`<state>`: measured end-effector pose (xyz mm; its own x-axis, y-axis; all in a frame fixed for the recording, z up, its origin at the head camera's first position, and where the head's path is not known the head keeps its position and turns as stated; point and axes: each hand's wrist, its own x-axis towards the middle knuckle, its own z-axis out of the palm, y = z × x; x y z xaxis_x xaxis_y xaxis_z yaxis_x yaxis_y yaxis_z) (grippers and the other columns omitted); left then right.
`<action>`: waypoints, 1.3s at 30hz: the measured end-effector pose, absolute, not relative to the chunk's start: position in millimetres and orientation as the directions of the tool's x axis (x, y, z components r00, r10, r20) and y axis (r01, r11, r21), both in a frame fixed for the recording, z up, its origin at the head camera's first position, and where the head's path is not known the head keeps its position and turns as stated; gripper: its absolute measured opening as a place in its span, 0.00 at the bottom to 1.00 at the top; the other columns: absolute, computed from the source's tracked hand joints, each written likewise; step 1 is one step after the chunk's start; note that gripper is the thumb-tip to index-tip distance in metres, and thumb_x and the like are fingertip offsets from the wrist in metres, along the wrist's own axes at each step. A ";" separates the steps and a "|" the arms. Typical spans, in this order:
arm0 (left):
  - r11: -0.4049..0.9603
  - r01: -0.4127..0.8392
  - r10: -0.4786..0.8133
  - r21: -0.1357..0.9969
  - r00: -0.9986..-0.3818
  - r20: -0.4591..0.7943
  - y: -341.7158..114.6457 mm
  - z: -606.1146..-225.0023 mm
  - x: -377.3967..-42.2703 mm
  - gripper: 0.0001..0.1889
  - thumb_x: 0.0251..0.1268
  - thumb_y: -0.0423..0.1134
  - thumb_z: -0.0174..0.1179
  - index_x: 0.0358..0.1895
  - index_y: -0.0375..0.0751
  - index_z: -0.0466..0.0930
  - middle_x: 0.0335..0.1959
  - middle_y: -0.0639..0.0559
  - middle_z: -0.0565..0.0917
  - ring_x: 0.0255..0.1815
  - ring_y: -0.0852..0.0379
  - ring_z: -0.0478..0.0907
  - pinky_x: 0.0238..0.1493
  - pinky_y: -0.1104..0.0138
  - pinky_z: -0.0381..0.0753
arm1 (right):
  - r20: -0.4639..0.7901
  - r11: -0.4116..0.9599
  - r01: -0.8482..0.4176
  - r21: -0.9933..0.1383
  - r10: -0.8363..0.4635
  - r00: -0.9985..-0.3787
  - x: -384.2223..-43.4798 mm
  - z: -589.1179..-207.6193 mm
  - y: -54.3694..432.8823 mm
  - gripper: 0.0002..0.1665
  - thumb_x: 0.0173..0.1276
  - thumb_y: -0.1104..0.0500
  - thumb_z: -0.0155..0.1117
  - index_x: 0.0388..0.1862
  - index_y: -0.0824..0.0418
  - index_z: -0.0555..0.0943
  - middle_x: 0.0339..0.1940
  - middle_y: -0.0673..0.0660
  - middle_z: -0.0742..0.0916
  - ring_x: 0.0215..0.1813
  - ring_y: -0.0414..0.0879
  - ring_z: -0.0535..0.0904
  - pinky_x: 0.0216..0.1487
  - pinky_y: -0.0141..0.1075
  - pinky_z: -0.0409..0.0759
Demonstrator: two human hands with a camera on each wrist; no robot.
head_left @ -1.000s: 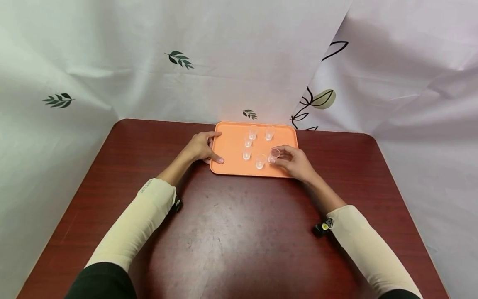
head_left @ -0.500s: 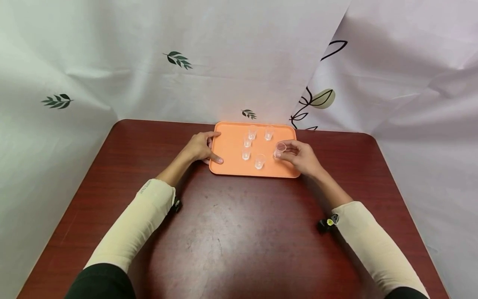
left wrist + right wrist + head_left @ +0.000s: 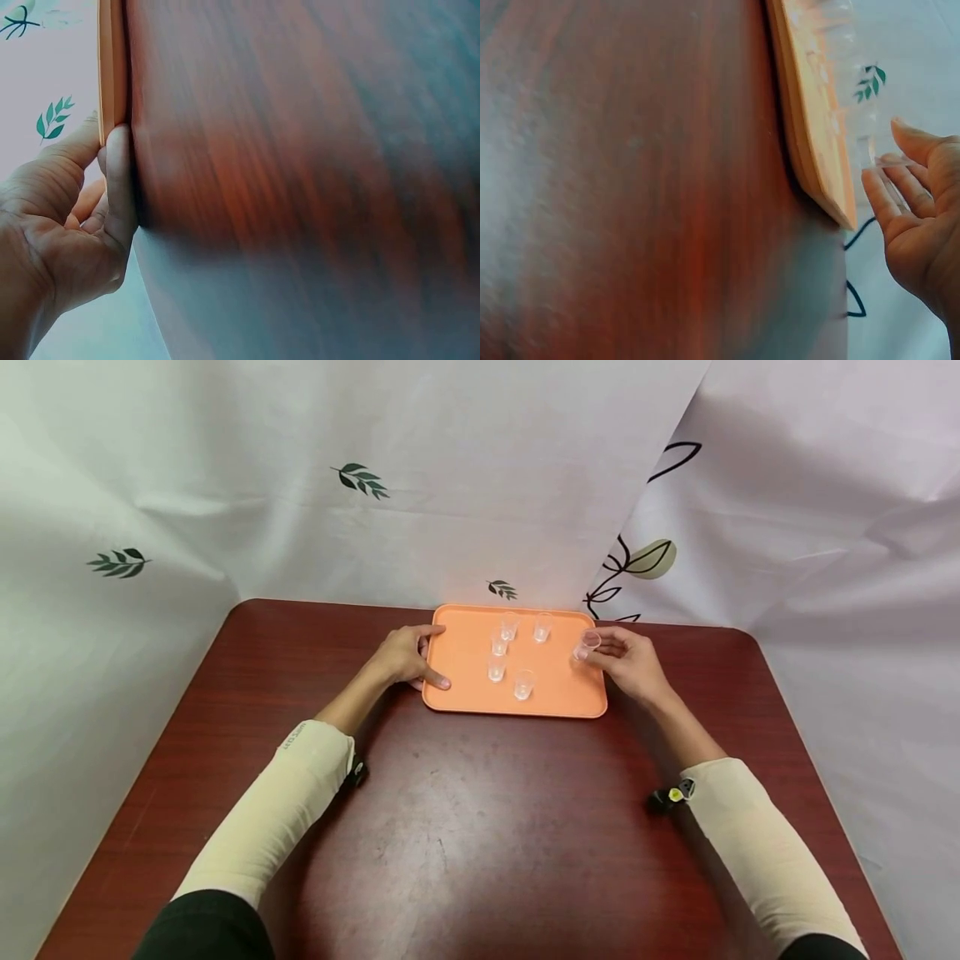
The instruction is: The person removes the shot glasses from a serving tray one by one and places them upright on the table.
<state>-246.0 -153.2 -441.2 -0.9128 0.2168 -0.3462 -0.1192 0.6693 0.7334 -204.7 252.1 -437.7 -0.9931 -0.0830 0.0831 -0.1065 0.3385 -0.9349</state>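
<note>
An orange rectangular tray (image 3: pixel 465 664) lies at the far side of the table. My left hand (image 3: pixel 402 656) grips its left end, the thumb over the rim; the left wrist view has the fingers against the tray's edge (image 3: pixel 111 67). My right hand (image 3: pixel 632 664) pinches a small clear plastic cup (image 3: pixel 588 642) between thumb and fingers over the tray's right end. Several similar clear cups stand upright on the tray: one near the front (image 3: pixel 523 685), one at the back right (image 3: pixel 542 628), and others in a row left of them, such as the cup (image 3: pixel 497 668).
The dark red-brown wooden table (image 3: pixel 450 827) stretches from the tray toward me. A white cloth backdrop (image 3: pixel 465 485) with leaf prints hangs right behind the table's far edge and along both sides.
My right hand has carried the clear cup right and slightly back, from beside the front cup to the tray's right end. The left hand and the other cups have stayed put.
</note>
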 end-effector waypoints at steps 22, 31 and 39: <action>0.652 -0.141 0.200 0.745 -0.916 -0.348 -150.7 -440.2 -242.8 0.62 0.48 0.32 0.93 0.89 0.53 0.69 0.41 0.46 0.71 0.20 0.57 0.82 0.30 0.60 0.96 | 0.007 0.391 0.021 -0.920 0.071 -0.997 -229.6 -438.6 293.7 0.30 0.76 0.62 0.79 0.72 0.73 0.84 0.41 0.33 0.89 0.44 0.22 0.87 0.50 0.15 0.85; 0.650 -0.141 0.198 0.747 -0.917 -0.345 -151.4 -440.9 -244.4 0.62 0.46 0.32 0.93 0.89 0.53 0.69 0.41 0.46 0.71 0.20 0.57 0.81 0.30 0.59 0.96 | -0.006 0.380 0.066 -0.923 0.155 -0.988 -242.0 -448.0 290.8 0.30 0.75 0.61 0.81 0.70 0.72 0.85 0.41 0.33 0.88 0.46 0.24 0.85 0.48 0.15 0.84; 0.646 -0.144 0.207 0.749 -0.912 -0.353 -152.6 -441.0 -245.2 0.62 0.46 0.32 0.94 0.89 0.52 0.69 0.40 0.47 0.71 0.20 0.57 0.81 0.29 0.60 0.95 | -0.014 0.383 0.091 -0.919 0.199 -0.980 -250.1 -455.7 289.4 0.30 0.75 0.60 0.80 0.71 0.71 0.85 0.39 0.33 0.86 0.46 0.25 0.84 0.47 0.15 0.83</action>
<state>-245.2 -152.6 -441.0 -0.9124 0.2069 -0.3531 -0.1435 0.6463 0.7495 -250.1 289.4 -455.7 -0.9799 0.1992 -0.0135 0.0906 0.3832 -0.9192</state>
